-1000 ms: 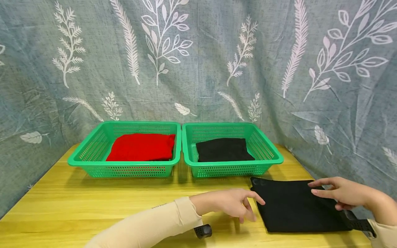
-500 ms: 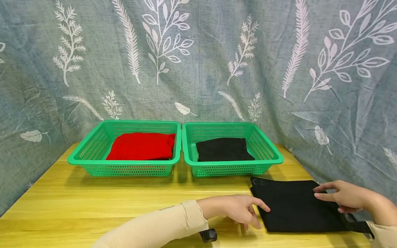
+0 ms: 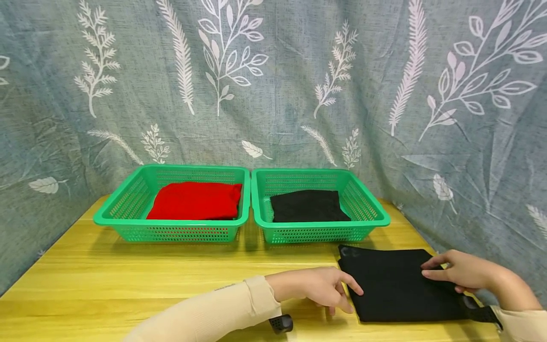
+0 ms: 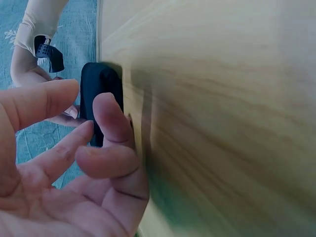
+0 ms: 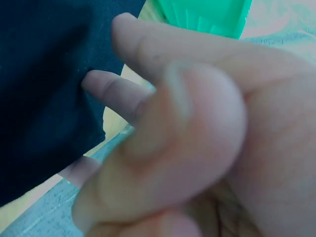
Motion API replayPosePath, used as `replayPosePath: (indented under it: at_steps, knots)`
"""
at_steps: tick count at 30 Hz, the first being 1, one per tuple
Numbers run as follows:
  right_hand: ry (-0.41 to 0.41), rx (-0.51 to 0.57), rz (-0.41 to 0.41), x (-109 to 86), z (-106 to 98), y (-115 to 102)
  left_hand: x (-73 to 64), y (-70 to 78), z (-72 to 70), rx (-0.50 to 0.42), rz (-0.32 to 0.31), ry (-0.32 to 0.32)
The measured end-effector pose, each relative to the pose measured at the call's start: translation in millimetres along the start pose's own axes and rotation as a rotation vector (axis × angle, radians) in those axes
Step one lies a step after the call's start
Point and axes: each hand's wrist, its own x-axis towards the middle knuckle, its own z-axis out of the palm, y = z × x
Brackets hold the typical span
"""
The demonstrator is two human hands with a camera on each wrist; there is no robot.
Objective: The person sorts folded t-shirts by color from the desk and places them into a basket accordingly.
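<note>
A folded black cloth (image 3: 397,285) lies flat on the wooden table at the right, its edges fairly straight. My left hand (image 3: 326,287) is at its left edge, index fingertip on the fabric and the other fingers loosely bent beside it. At the right edge, my right hand (image 3: 466,273) rests its fingertips on the cloth. In the right wrist view, two fingertips (image 5: 96,81) press on the dark fabric and another is partly hidden by its border. The left wrist view shows the cloth (image 4: 98,94) edge-on, beyond the left fingers.
Two green plastic baskets stand side by side at the back. The left basket (image 3: 171,222) holds red cloth (image 3: 194,200); the right basket (image 3: 320,225) holds black folded cloth (image 3: 307,206). A patterned grey-blue curtain (image 3: 278,95) hangs behind and along the right side of the table (image 3: 128,280).
The black cloth has shifted slightly to the left, and both hands have moved left with it over the last half second. Before that, the left hand moved right to the cloth's edge.
</note>
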Motion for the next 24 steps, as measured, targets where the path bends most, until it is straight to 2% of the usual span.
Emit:
replayPosePath:
  at_steps: [7,13,24]
  knots:
    - [-0.048,0.059,-0.018,1.9,13.7,-21.6,-18.6,-10.7,-8.9,0.0,0.007,0.02]
    - [-0.079,0.06,-0.091,5.0,25.1,-38.6,-38.4,-19.4,-15.3,-0.004,0.025,0.045]
    - [-0.15,0.154,-0.205,17.4,43.3,-58.1,-76.3,-33.6,-24.6,0.025,0.038,0.069]
